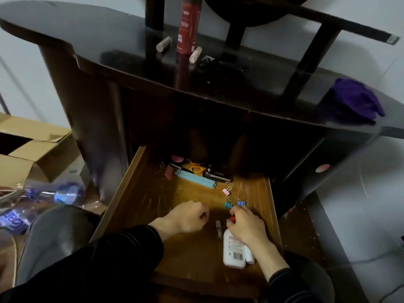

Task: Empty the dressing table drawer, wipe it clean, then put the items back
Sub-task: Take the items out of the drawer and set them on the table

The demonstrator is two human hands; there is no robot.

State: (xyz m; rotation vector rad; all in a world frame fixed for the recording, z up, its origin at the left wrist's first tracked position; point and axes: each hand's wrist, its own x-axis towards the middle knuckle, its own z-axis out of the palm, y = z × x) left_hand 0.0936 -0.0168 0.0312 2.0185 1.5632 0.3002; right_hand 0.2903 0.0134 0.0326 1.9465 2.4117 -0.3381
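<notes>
Hands first: our right hand (244,221) is closed in a pinch on something small and red at its fingertips, too small to identify, over the front right of the drawer (135,184). Our left hand (188,217) is curled shut just beside it; whether it holds anything we cannot tell.

Nearest to the right hand lie two blue binder clips (235,204), just beyond its knuckles, and a pink clip (227,190) a little farther back. Under the right wrist a white bottle (233,248) lies flat, its long axis running front to back, with a small tube (218,228) beside it between the two hands. So the right hand is the nearer one for clips and bottle alike.

Farther in, at the drawer's back, sit light blue sticks (196,178) lying slantwise, orange scissors (195,167) and a dark gadget (216,174).

On the bench (131,68) above stand a red can (188,25) and a purple cloth (354,103). We judge the emptying only partly done.
</notes>
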